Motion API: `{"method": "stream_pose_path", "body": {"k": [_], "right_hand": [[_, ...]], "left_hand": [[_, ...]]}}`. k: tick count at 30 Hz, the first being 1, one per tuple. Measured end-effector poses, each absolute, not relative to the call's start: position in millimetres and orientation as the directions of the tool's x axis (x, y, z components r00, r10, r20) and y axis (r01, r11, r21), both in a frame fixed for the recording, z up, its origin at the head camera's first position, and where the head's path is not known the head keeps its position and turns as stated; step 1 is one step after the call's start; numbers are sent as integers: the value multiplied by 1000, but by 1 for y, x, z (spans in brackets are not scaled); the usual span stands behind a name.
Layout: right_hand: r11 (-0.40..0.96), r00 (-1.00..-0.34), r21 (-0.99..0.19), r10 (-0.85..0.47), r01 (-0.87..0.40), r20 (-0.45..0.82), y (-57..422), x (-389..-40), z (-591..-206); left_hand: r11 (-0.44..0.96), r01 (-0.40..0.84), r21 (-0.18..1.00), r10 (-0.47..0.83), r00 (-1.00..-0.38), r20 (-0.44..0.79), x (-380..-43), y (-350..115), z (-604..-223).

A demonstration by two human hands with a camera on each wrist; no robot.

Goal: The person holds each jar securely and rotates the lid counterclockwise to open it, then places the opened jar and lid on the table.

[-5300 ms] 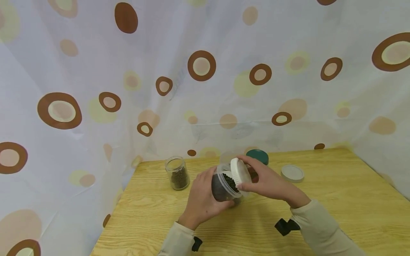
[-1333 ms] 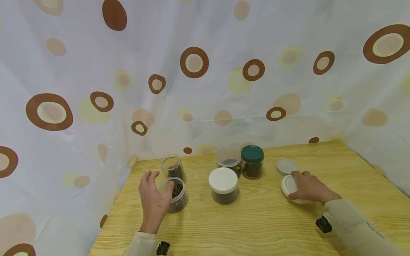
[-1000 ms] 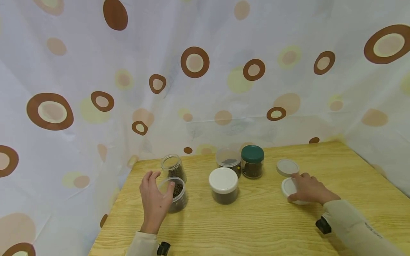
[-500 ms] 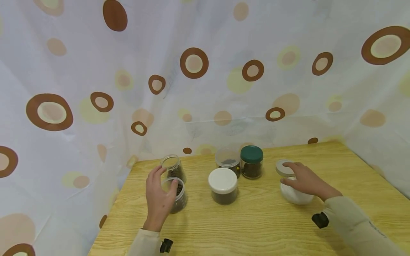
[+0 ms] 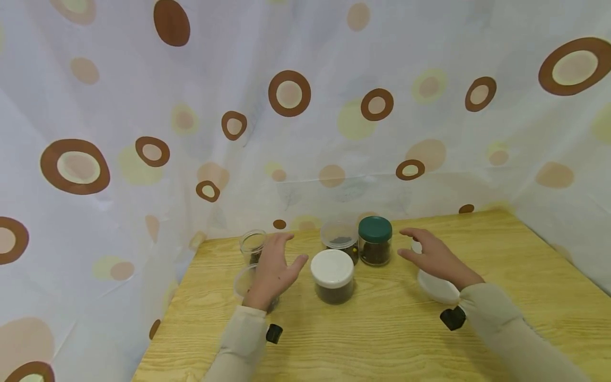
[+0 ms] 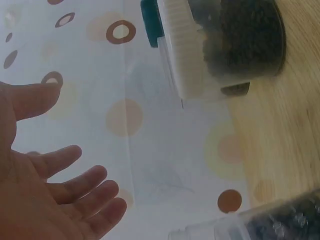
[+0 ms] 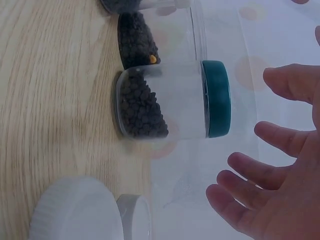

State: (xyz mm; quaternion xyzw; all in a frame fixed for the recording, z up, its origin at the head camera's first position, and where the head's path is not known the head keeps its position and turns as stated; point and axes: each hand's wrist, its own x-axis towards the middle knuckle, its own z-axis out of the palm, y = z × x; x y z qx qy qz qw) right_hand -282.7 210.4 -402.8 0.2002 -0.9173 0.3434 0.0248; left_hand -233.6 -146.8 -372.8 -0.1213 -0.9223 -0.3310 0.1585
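My left hand (image 5: 274,270), fingers spread and holding nothing, is over an open clear plastic tub (image 5: 244,281) and partly hides it. Just to its right stands a jar with a white lid (image 5: 332,276), containing dark pellets. My right hand (image 5: 436,260) has thumb and fingers apart, pointing at a jar with a green lid (image 5: 375,241); the right wrist view shows a gap between fingertips and that jar (image 7: 145,107). Beneath the right hand lie a large white lid (image 5: 436,290) and a smaller pale lid (image 5: 416,247), mostly covered.
Behind the white-lidded jar is another clear tub (image 5: 339,236) with dark pellets and a yellow bit. An open glass jar (image 5: 252,244) stands at the back left. All are on a wooden table (image 5: 363,339), with a patterned curtain (image 5: 305,138) behind and beside it.
Seconds ago both hands worked at a tub and its white lid. Since then the right hand has let go of the lid on the right and moved left; the left hand has moved right from the open tub.
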Motion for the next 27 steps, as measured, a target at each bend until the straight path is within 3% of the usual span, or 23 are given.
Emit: {"method": "stream_pose_path", "body": {"k": [9, 14, 22, 27], "right_hand": [[656, -919, -652, -347, -380, 187, 205, -282, -402], [648, -919, -661, -346, -379, 187, 204, -283, -401], [653, -922, -659, -343, -372, 180, 201, -283, -403], [650, -923, -664, -341, -370, 181, 202, -282, -402]], "left_hand": [[817, 351, 458, 261, -933, 248, -251, -108, -403], [858, 326, 397, 259, -942, 213, -257, -95, -417], [866, 286, 410, 253, -958, 136, -260, -85, -434], [890, 289, 353, 232, -953, 197, -260, -82, -446]]}}
